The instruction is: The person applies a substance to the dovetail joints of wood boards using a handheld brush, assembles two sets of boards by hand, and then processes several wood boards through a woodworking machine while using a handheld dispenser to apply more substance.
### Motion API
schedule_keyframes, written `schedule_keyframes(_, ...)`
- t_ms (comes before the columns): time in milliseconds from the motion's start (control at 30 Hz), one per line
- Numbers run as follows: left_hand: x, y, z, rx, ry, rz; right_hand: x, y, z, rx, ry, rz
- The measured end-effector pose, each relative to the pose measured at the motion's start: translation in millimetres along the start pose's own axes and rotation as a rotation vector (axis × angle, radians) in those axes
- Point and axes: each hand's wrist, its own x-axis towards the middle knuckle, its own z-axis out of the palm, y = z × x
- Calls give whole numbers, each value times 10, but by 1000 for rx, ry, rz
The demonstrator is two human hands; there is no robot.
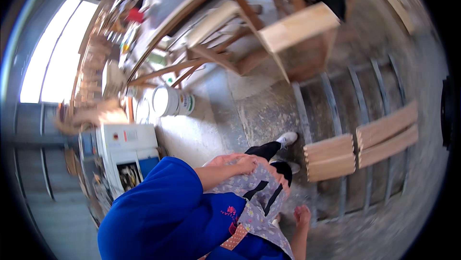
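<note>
Left hand (240,163) lay flat and open on the patterned apron (259,197) at the thigh, right hand (302,214) hung empty near the floor grate (336,96); steady footing mattered most.

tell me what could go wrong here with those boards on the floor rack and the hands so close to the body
1. The boards lie across a barred rack just past the shoe; a step forward could catch a bar or a board end.
2. The left hand rests on the apron and the right hand hangs empty, so neither is ready to break a stumble.
3. The bucket and wooden stool crowd the floor nearby, which may narrow the way.
</note>
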Motion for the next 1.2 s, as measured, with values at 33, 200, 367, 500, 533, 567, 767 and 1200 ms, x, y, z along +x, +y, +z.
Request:
schedule_keyframes(33, -110, -42, -25, -120, 2, -21, -29, -132, -51, -26, -5, -18)
schedule_keyframes(200, -698, -367, -242, -304, 106, 163, -228, -700, 118, -148, 59, -128)
schedule_keyframes(367, -966, -1086, -613, -464, 343, 160, -564, -876, 975, -308, 25, -166)
schedule_keyframes(500, -942, -1955, -952, -554, 462, 77, -720, -676, 1752, -418, -57, -193)
schedule_keyframes(533, -1022, -2198, -1036, -615, 467, 74, -723, -623, 1976, -472, -72, -213)
schedule_keyframes(567, -1061, -2399, -1152, -664, 463, 84, -689, -562, 2189, -511, -82, -241)
schedule_keyframes(767, -1618, -3591, -2153, -999, 672, 122, -1039, 129, 4270, -686, -353, -313)
schedule_keyframes(1200, -2670, -4972, -3825, -1445, 1051, 252, -3018, 2198, 9070, -1259, -1103, -624)
